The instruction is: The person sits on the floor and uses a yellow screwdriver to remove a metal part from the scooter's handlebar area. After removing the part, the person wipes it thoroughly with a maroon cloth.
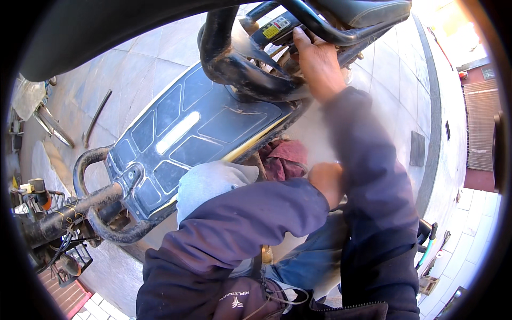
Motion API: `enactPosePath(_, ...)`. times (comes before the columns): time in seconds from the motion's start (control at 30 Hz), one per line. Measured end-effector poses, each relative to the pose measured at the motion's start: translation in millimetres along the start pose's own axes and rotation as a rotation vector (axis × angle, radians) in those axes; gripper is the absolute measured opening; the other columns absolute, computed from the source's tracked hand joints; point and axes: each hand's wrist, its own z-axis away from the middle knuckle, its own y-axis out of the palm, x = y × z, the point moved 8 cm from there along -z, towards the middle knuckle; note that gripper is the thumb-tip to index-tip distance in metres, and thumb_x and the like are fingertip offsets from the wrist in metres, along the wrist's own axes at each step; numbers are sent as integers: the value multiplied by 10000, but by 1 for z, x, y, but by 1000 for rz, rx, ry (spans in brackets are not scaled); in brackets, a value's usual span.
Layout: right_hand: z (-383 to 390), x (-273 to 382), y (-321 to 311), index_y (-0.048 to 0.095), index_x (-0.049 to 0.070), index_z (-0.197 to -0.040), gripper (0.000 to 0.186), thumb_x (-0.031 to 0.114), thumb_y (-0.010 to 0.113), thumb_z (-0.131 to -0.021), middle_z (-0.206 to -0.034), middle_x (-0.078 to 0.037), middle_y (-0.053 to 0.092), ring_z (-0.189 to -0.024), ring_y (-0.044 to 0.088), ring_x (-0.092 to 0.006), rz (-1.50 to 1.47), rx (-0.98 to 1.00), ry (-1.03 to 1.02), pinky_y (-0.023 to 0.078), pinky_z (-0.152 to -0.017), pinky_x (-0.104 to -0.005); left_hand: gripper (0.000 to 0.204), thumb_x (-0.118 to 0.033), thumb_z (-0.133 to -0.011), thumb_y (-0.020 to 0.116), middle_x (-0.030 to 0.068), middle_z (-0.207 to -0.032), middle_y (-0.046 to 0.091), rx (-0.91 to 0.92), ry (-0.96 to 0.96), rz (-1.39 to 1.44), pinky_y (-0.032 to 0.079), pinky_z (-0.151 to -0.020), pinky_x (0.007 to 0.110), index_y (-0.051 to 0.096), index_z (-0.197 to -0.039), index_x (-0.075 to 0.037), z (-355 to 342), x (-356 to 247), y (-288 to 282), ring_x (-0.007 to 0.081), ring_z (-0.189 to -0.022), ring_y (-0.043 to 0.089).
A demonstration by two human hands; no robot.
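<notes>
An electric scooter stands across my view, its black ridged footboard (pixel 202 128) edged in yellow. My right hand (pixel 320 64) reaches up to the frame below the seat (pixel 373 13). Its thumb lies against a black part with a yellow and white label (pixel 276 28), and the fingers curl in beside a bent black tube (pixel 314 24), closed on something I cannot make out. My left hand (pixel 325 182) is low, beside the right sleeve, smeared by motion with its fingers hidden. Just left of it is a dark red cloth (pixel 285 160).
A pale blue cloth-covered shape (pixel 210 184) lies against the footboard. Curved black guard bars (pixel 88 165) and the steering column (pixel 69 213) are at the left. A dark bar (pixel 98 117) and a wheel (pixel 56 128) rest on the paving. A small dark plate (pixel 417 148) lies at right.
</notes>
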Motion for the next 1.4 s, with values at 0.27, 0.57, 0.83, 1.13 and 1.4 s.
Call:
enactPosePath(0.27, 1, -3, -6, 543, -23, -1240, 368, 211, 534, -956, -1090, -79, 623, -945, 573, -164, -7, 13, -20, 508, -797, -299, 165, -192, -777, 588, 150, -730, 669, -25, -22, 65, 519, -628, 440, 696, -713, -85, 0, 2, -1, 327, -716, 670)
enactPosePath(0.57, 10, 4, -6, 581, -64, -1193, 376, 132, 612, -874, -1052, -145, 673, -962, 609, -204, 290, 20, -15, 447, -897, -312, 160, -194, -780, 594, 120, -711, 668, -79, 21, 14, 513, -601, 415, 701, -706, -100, -1, 3, 5, 295, -699, 673)
enactPosePath(0.83, 7, 3, -9, 602, -35, -1093, 331, 239, 592, -906, -986, -142, 648, -954, 579, -243, 7, -139, -32, 432, -874, -339, 133, -177, -764, 614, 96, -714, 675, -82, -2, -52, 510, -578, 372, 709, -694, -115, -1, 5, 17, 257, -699, 681)
enactPosePath(1.13, 5, 11, -6, 561, -18, -1146, 348, 251, 589, -929, -1048, -97, 621, -961, 536, -158, -130, -147, -95, 409, -879, -301, 97, -195, -727, 647, 87, -710, 679, -172, -49, 229, 508, -560, 365, 713, -690, -134, -8, 26, 55, 241, -681, 684)
enactPosePath(1.4, 3, 5, 4, 611, -56, -1030, 312, 234, 603, -915, -928, -89, 650, -853, 560, -157, -110, -270, -85, 438, -807, -284, 131, -212, -736, 633, 99, -705, 674, -490, -46, 1589, 506, -567, 381, 703, -684, -114, -31, 77, 185, 274, -678, 678)
